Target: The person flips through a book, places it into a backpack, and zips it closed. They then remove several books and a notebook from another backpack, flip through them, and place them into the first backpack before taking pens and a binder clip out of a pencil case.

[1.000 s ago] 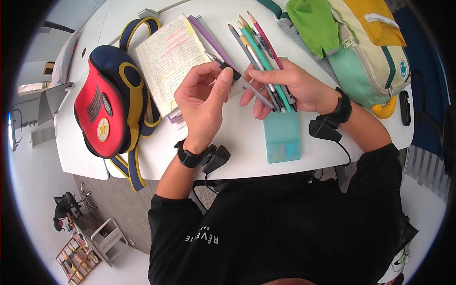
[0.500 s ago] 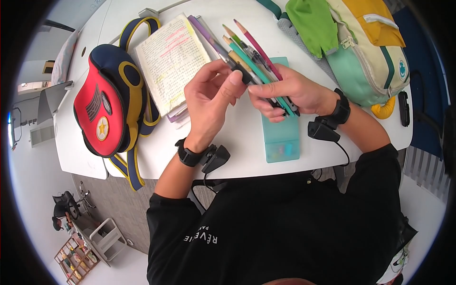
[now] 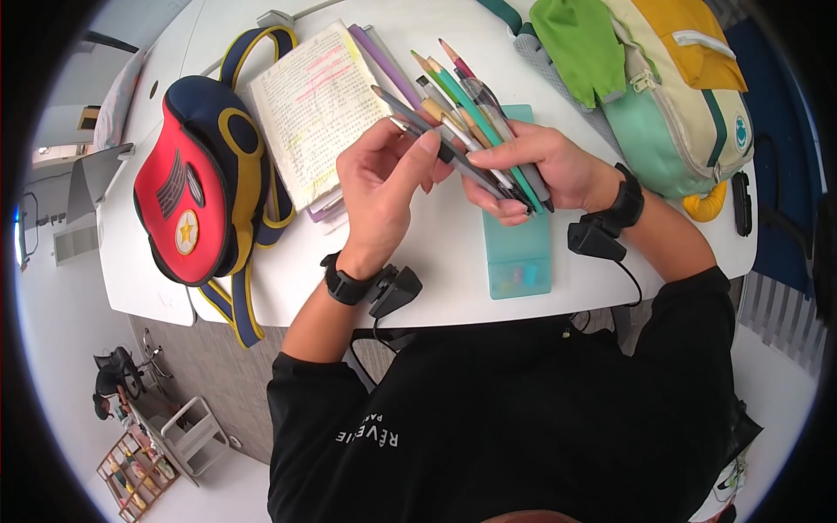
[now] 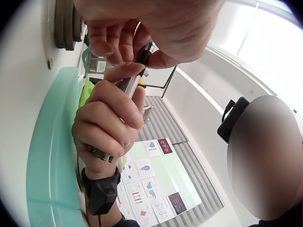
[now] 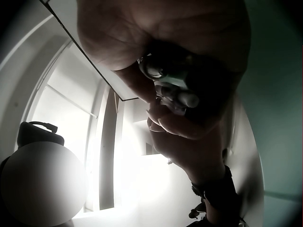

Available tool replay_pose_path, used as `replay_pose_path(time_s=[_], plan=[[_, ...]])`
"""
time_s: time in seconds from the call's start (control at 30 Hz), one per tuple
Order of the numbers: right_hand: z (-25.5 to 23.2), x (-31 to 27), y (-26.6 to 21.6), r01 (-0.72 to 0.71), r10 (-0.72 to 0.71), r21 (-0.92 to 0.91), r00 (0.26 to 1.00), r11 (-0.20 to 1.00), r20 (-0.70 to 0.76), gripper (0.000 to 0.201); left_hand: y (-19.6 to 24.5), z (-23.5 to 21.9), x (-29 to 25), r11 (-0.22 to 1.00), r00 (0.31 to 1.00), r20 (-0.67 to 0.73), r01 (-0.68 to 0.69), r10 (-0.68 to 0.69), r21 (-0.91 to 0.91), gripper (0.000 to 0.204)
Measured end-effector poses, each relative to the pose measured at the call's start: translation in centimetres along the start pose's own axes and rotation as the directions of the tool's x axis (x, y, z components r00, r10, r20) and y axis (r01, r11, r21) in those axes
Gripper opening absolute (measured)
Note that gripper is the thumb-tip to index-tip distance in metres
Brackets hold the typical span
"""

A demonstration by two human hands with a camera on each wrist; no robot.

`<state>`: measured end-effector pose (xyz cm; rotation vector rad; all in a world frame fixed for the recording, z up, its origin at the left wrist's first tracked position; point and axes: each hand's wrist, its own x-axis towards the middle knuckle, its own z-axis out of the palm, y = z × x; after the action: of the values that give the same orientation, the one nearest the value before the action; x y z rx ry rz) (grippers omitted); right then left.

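Observation:
In the head view the right hand [image 3: 549, 166] grips a fanned bundle of pens and pencils [image 3: 481, 118], tips up and to the left. The left hand [image 3: 381, 187] pinches a dark-gripped pen [image 3: 446, 151] between thumb and fingers at the bundle's left side. The left wrist view shows that pen's black grip [image 4: 143, 56] in the left fingers, its lower part reaching the right hand [image 4: 106, 116]. In the dim right wrist view, pen ends [image 5: 187, 98] show within the right hand's curl. A teal pencil case [image 3: 519, 253] lies beneath the right hand.
An open notebook [image 3: 314, 109] lies beyond the left hand on the white table [image 3: 418, 288]. A red and navy bag [image 3: 187, 192] is at the left. A green and cream backpack [image 3: 671, 131] stands at the right, with a small black object [image 3: 742, 203] beside it.
The left hand has moved from holding a pen apart, at the bundle's left, to pinching one close against it. The pens in the right hand have shifted and fanned out differently.

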<state>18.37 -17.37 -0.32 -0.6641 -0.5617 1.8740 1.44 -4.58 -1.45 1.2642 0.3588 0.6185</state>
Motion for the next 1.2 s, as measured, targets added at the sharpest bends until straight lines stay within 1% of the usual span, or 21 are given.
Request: replay_pose_path(time_s=[0.2, 0.37, 0.47, 0.53, 0.6, 0.67, 0.73, 0.8, 0.83, 0.9, 0.93, 1.0, 1.1, 1.2], plan=[[0.3, 0.0, -0.1, -0.005, 0.004, -0.038, 1.000, 0.999, -0.024, 0.028, 0.0, 0.0, 0.0, 1.000, 1.000, -0.003, -0.007, 0.007, -0.002, 0.021], [0.8, 0.1, -0.2, 0.006, -0.013, -0.114, 0.998, 0.993, -0.060, 0.026, -0.2, -0.2, 0.1, 0.999, 1.000, 0.008, -0.013, 0.014, -0.039, 0.021], [0.5, 0.2, 0.0, 0.017, -0.029, -0.152, 0.997, 0.988, -0.074, 0.025, -0.1, -0.1, 0.1, 1.000, 1.000, 0.002, 0.013, -0.013, -0.013, 0.021], [0.9, 0.1, -0.1, 0.010, -0.026, -0.174, 0.996, 0.985, -0.088, 0.026, 0.1, 0.4, -0.1, 0.998, 1.000, -0.014, 0.006, -0.005, 0.068, 0.020], [1.2, 0.1, 0.0, 0.003, -0.023, -0.195, 0.994, 0.981, -0.103, 0.026, 0.1, 1.0, -0.5, 0.997, 1.000, -0.001, -0.013, 0.013, 0.076, 0.019], [1.2, 0.1, 0.4, 0.004, -0.030, -0.266, 0.995, 0.964, -0.095, 0.028, 0.2, 1.1, -0.7, 0.996, 0.999, 0.012, -0.033, 0.032, 0.084, 0.019], [1.0, 0.2, 0.6, 0.014, -0.036, -0.262, 0.996, 0.965, -0.080, 0.030, 0.3, 1.1, -0.6, 0.997, 0.999, 0.026, -0.043, 0.041, 0.060, 0.017], [1.2, 0.2, 0.5, 0.009, -0.027, -0.223, 0.997, 0.975, -0.075, 0.023, 0.2, 1.0, -0.5, 0.997, 0.999, 0.026, -0.046, 0.044, 0.058, 0.015], [1.1, 0.2, 0.6, 0.010, -0.027, -0.223, 0.997, 0.975, -0.075, 0.023, 0.1, 0.9, -0.5, 0.997, 0.999, 0.023, -0.049, 0.048, 0.057, 0.013], [0.8, 0.3, 0.7, 0.013, -0.026, -0.184, 0.997, 0.983, -0.070, 0.025, 0.1, 0.7, -0.5, 0.998, 0.999, 0.018, -0.042, 0.041, 0.055, 0.011], [0.7, 0.3, 0.7, 0.012, -0.025, -0.184, 0.997, 0.983, -0.069, 0.025, 0.1, 0.7, -0.5, 0.998, 0.999, 0.016, -0.034, 0.034, 0.053, 0.010], [0.7, 0.3, 0.7, 0.019, -0.028, -0.170, 0.998, 0.985, -0.055, 0.031, 0.1, 0.6, -0.4, 0.998, 0.999, 0.019, -0.034, 0.033, 0.060, 0.009], [0.7, 0.3, 0.8, 0.022, -0.031, -0.161, 0.998, 0.987, -0.055, 0.033, 0.1, 0.6, -0.4, 0.996, 0.999, 0.027, -0.044, 0.042, 0.080, 0.009], [1.0, 0.3, 0.6, 0.006, -0.022, -0.206, 0.997, 0.979, -0.077, 0.034, 0.1, 0.6, -0.3, 0.994, 0.998, 0.031, -0.058, 0.055, 0.093, 0.009]])
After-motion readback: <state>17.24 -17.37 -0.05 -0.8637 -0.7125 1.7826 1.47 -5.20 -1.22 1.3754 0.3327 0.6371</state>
